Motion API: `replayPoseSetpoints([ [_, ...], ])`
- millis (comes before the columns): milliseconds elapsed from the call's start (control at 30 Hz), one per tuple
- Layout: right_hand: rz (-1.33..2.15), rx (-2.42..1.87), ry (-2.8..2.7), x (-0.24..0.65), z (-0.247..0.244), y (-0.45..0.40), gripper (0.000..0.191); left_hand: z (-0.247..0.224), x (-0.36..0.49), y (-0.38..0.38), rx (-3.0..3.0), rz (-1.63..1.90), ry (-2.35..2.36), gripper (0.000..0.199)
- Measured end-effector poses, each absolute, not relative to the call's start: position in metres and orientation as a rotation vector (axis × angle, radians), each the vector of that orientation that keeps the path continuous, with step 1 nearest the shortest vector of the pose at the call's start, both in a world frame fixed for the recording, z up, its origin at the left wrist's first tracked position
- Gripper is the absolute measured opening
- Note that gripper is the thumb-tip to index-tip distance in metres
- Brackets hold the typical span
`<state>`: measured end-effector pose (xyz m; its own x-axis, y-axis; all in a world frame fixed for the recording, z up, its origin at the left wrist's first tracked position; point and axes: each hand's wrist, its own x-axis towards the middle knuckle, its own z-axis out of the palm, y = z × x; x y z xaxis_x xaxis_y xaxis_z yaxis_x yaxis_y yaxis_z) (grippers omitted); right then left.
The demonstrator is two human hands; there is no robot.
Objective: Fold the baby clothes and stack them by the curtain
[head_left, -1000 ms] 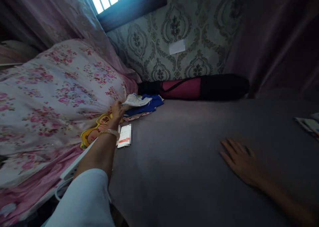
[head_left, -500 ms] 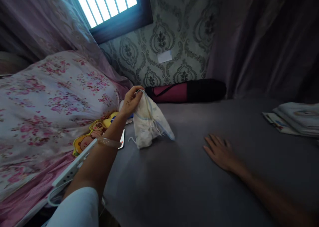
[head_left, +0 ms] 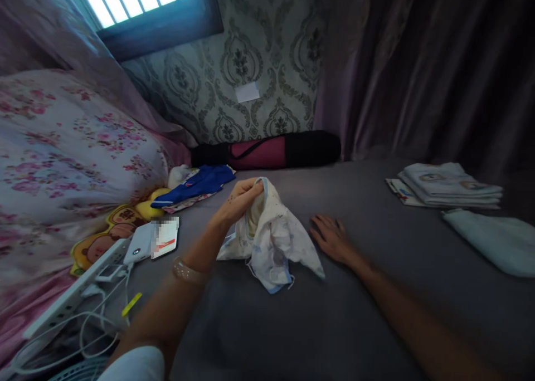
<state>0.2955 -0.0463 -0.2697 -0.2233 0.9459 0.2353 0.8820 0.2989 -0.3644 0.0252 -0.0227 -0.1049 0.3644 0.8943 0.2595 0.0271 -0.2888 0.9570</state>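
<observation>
My left hand (head_left: pixel 243 199) pinches the top edge of a small white baby garment (head_left: pixel 278 225) with light blue trim, thin ties and a faint print. The cloth hangs in loose folds, its lower part resting on or just above the grey bed sheet (head_left: pixel 334 325); which one, I cannot tell. Right of the garment, my right hand (head_left: pixel 332 239) lies palm down on the sheet, fingers stretched and apart, holding nothing. A gap separates its fingertips from the cloth.
Folded white cloths (head_left: pixel 451 183) are stacked at the right, with a pale cloth (head_left: pixel 493 244) nearer. Left lie a blue garment (head_left: pixel 200 183), a phone (head_left: pixel 166 239), a white power strip (head_left: pixel 75 292) with cables and a yellow cushion (head_left: pixel 100 247). A maroon-black bag (head_left: pixel 267 151) lines the wall.
The garment, in my left hand, has come lower and to the right, its folds hanging differently. My right hand stays flat on the sheet, now closer to the garment. The view has turned rightward.
</observation>
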Motion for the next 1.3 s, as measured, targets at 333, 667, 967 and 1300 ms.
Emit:
replayPoseSetpoints([
  [333, 0.918, -1.081, -1.547, 0.275, -0.200, -0.072, 0.039, -0.144, 0.073, -0.028, 1.501, 1.084, 0.847, 0.040],
  [667, 1.110, -1.024, -1.412, 0.258, -0.202, -0.083, 0.031, -0.150, 0.099, -0.028, 1.817, 1.068, 1.059, 0.031],
  [967, 1.034, -1.219, -1.304, 0.287, -0.189, -0.078, 0.039, -0.164, 0.051, -0.021, 1.593, 0.664, 1.058, 0.051],
  [1300, 0.914, -1.397, -1.588, 0.316, -0.180, -0.075, 0.038, -0.187, 0.016, -0.032, 1.390, 0.696, 1.093, 0.070],
])
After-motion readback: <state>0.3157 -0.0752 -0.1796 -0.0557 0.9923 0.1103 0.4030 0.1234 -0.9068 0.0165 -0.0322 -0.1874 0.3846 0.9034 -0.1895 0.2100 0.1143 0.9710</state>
